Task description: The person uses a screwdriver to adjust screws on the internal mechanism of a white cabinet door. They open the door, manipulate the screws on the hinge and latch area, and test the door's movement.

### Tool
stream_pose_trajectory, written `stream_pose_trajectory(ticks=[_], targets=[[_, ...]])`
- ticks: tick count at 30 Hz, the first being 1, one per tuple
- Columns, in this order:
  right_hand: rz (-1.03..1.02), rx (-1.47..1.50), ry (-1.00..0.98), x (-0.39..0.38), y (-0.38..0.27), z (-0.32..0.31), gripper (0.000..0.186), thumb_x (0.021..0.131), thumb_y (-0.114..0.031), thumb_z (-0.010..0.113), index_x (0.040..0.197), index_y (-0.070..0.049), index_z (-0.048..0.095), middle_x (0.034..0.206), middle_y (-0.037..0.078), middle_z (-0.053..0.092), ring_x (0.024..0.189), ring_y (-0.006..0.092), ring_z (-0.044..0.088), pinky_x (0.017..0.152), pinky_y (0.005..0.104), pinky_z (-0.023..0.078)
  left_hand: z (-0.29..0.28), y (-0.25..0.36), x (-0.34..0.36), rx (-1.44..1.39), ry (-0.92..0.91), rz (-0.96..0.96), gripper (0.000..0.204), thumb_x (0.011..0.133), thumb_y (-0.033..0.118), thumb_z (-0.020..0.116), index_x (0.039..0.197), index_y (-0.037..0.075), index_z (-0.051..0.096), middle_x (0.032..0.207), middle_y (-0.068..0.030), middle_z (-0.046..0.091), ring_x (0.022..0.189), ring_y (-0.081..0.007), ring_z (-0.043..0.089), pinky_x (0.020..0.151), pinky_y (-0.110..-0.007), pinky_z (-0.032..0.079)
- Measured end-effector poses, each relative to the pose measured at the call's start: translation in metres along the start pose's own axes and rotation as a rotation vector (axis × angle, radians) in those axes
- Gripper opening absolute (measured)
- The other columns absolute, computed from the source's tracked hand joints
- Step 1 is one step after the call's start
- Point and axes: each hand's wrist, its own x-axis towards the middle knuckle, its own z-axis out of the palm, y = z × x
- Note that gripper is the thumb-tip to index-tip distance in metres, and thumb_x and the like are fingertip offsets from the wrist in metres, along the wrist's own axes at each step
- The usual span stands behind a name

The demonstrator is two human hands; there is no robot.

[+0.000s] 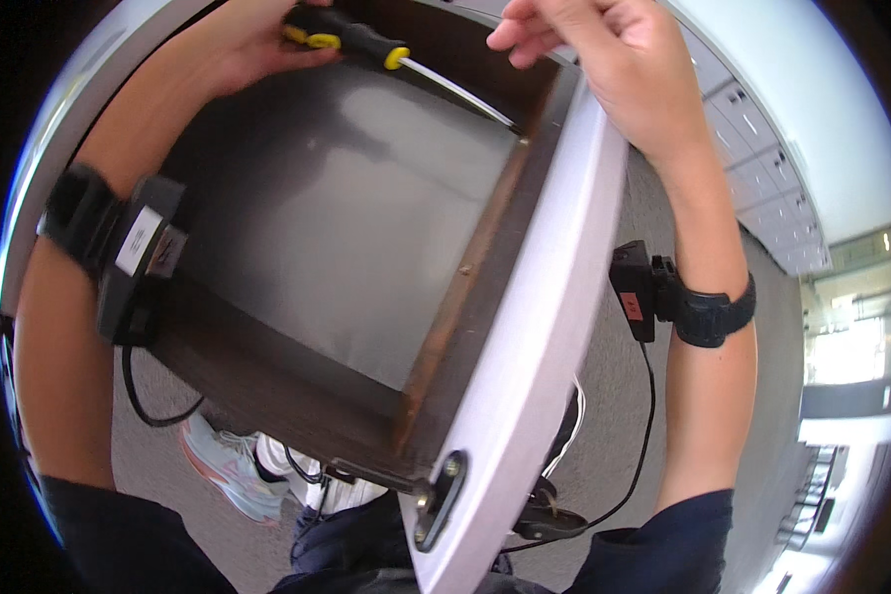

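My left hand (257,48) is closed around the end of a screwdriver (366,45) with a black and yellow handle, partly cut off by the top edge. The shaft points right and down, its tip close to a screw (523,142) in a brown wooden strip (480,243). That strip runs inside a dark drawer-like box (267,332) along its white front panel (535,337). My right hand (614,59) hangs over the panel's far end, fingers loosely bent and apart, nothing visible in them. A second screw (466,269) sits lower on the strip.
A black bracket with a metal rod (441,500) joins the panel's near end. Strapped to my forearms are black devices (139,252) with trailing cables (648,436). Grey lockers (762,158) line the right. Below the box are a light shoe (233,470) and grey floor.
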Motion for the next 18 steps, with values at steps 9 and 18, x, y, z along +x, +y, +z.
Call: stream_pose_trajectory(ticks=[9,18], targets=[[-0.97,-0.763,0.075,-0.039,0.042,-0.03,0.046,0.075,-0.026,0.075,0.107,-0.001,0.053,0.097,0.013,0.059,0.088,0.0253,0.058,0.08,0.0339,0.048,0.002,0.007,-0.021,0.332,0.016,0.187,0.035,0.085,0.033,0.056,0.104,0.005,0.048,0.1,-0.0109,0.047,0.095,-0.018,0.051,0.083,-0.026,0.046],[-0.691,-0.855,-0.209,-0.051,0.041,-0.046,0.09,0.041,-0.016,0.088,0.121,-0.013,0.048,0.122,0.005,0.053,0.12,0.0279,0.047,0.107,0.04,0.038,-0.006,0.003,-0.017,0.268,-0.039,0.179,0.029,0.085,0.032,0.055,0.098,0.007,0.051,0.094,-0.007,0.051,0.09,-0.0154,0.052,0.081,-0.027,0.046]])
